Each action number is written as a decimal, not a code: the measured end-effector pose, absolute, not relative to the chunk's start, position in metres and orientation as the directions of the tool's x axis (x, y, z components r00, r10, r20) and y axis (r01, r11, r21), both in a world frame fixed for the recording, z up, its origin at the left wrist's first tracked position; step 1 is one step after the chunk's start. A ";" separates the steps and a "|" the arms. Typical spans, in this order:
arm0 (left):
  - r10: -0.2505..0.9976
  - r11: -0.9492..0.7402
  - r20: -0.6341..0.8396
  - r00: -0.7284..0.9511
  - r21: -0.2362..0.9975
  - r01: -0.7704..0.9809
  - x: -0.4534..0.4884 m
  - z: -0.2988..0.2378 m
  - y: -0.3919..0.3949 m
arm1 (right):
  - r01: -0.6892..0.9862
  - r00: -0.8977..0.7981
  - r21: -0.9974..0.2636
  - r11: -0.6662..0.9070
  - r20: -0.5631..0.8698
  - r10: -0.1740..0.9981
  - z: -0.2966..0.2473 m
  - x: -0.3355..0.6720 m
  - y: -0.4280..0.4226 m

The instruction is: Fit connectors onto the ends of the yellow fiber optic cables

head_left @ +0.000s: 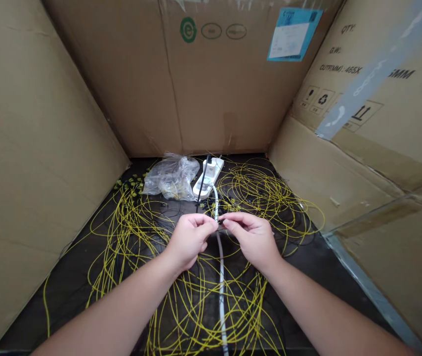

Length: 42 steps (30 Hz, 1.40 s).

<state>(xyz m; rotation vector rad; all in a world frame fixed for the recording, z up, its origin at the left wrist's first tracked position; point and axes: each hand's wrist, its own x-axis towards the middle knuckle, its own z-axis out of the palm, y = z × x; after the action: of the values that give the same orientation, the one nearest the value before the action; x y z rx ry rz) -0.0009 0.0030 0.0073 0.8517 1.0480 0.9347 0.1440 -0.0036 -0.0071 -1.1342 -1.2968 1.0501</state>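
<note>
My left hand (189, 239) is closed in a pinch over the middle of the dark table, thumb pressed to fingers. What it holds is too small to make out. Close to its fingertips, my right hand (254, 240) pinches a small black piece (222, 222), whose kind I cannot tell. A white power cord (222, 277) passes under and between the two hands. Thin yellow cables (181, 301) with black marks lie in loose loops below the hands and to the left. Another yellow coil (259, 190) lies beyond my right hand.
Behind the hands lie a white power strip (200, 190) with a plug in it, a thin black cable (203, 183) and a clear plastic bag (172, 178). Cardboard walls stand at the left (36, 148), back (211, 94) and right (366, 163).
</note>
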 end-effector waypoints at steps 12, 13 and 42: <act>0.916 0.390 -0.350 0.195 0.890 -0.235 0.000 0.009 0.003 | 0.042 0.057 -0.989 0.140 0.143 0.988 -0.011 0.139 -0.006; 0.917 0.388 -0.349 0.192 0.891 -0.237 0.000 0.010 0.003 | 0.040 0.059 -0.990 0.137 0.140 0.988 -0.011 0.138 -0.006; 0.914 0.382 -0.335 0.227 0.900 -0.211 -0.003 0.006 0.004 | 0.046 0.063 -0.986 0.162 0.165 0.984 -0.009 0.136 -0.007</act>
<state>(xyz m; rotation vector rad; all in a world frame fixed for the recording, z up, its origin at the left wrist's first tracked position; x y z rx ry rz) -0.0028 0.0043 0.0056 0.8412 1.0473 0.9164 0.1359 -0.0068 -0.0087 -1.1471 -1.2624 1.0201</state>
